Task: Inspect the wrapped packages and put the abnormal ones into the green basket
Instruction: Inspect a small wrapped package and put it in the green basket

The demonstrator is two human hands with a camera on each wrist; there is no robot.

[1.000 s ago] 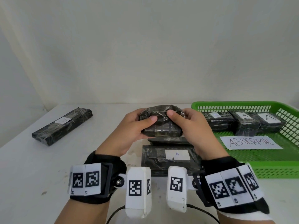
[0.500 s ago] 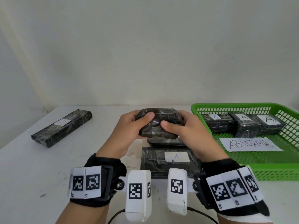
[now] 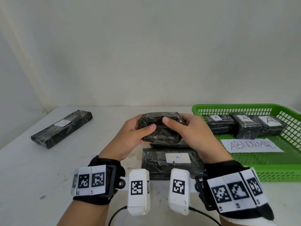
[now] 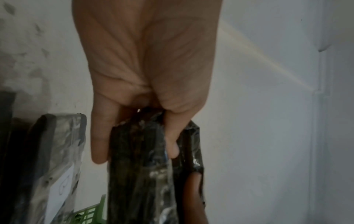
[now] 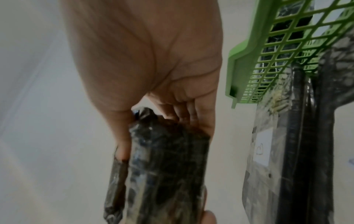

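Both hands hold one black wrapped package [image 3: 161, 128] above the table's middle, tilted with no label showing. My left hand [image 3: 133, 136] grips its left end, thumb on the near face. My right hand [image 3: 192, 131] grips its right end, thumb on top. The wrist views show the same package [image 4: 145, 166] [image 5: 164, 166] pinched between thumb and fingers. Below it lie a partly hidden package [image 3: 167, 145] and a labelled package marked A [image 3: 171, 162]. The green basket [image 3: 276, 172] at the right holds three packages marked A [image 3: 244, 126] and a paper reading ABNORMAL [image 3: 250, 145].
A long black package with a white label [image 3: 61, 128] lies alone at the far left of the white table [image 3: 40, 176]. A plain wall stands behind the table. The basket's near wall runs close beside my right wrist.
The held package has been turned in both hands: the thumbs have shifted across it, and it now sits a little lower and more upright than a second ago.
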